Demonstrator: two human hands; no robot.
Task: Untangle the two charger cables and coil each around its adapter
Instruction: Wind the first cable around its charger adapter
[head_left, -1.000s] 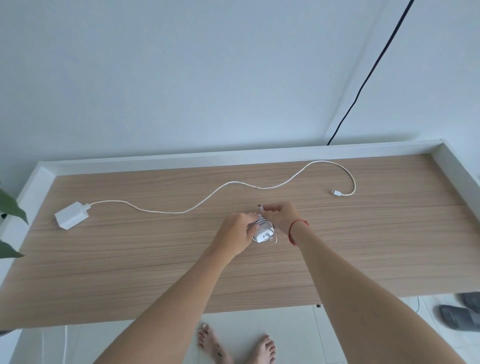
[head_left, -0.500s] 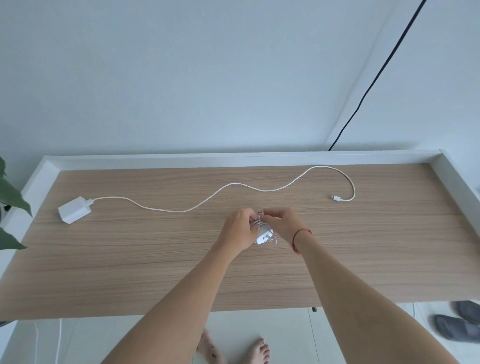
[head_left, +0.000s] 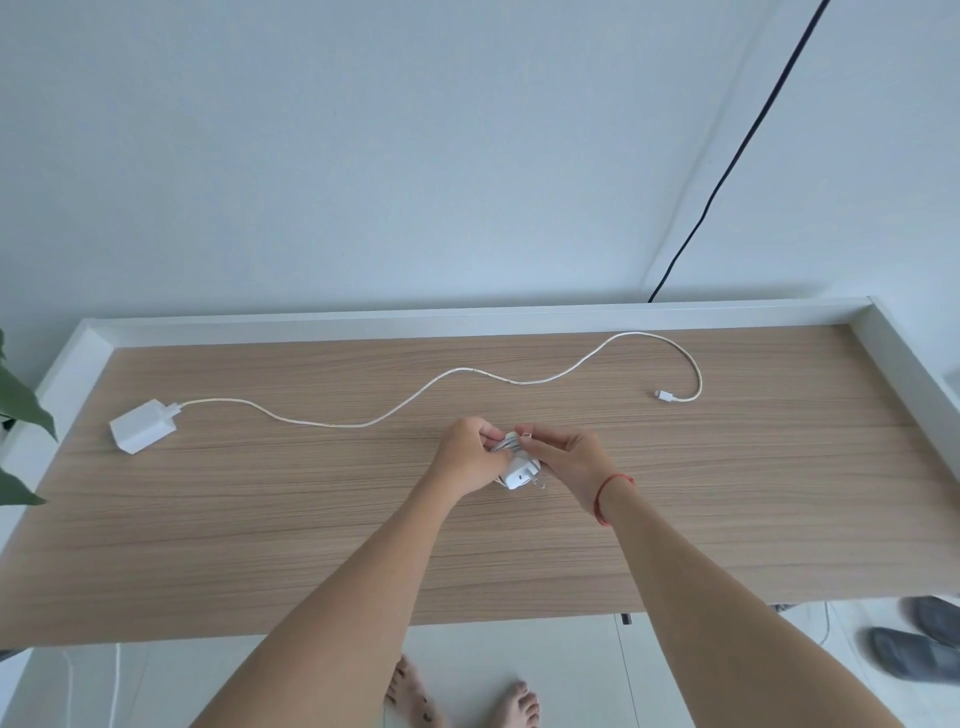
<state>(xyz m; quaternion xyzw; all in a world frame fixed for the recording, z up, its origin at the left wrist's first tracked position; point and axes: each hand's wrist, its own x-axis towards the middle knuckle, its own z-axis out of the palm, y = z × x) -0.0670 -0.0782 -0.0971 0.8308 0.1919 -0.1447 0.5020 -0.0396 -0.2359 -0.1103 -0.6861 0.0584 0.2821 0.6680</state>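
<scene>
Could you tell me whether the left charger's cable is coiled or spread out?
Spread out: the cable winds loose across the table from its adapter.

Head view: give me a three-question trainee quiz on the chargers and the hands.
1. True or false: the loose cable is already coiled around the flat-lying adapter.
2. What do the left hand and right hand grip together? A) wound adapter B) plant leaf C) black wire
3. Fill in: the loose cable's free plug lies toward the table's ____ end.
Key: 1 false; 2 A; 3 right.
</scene>
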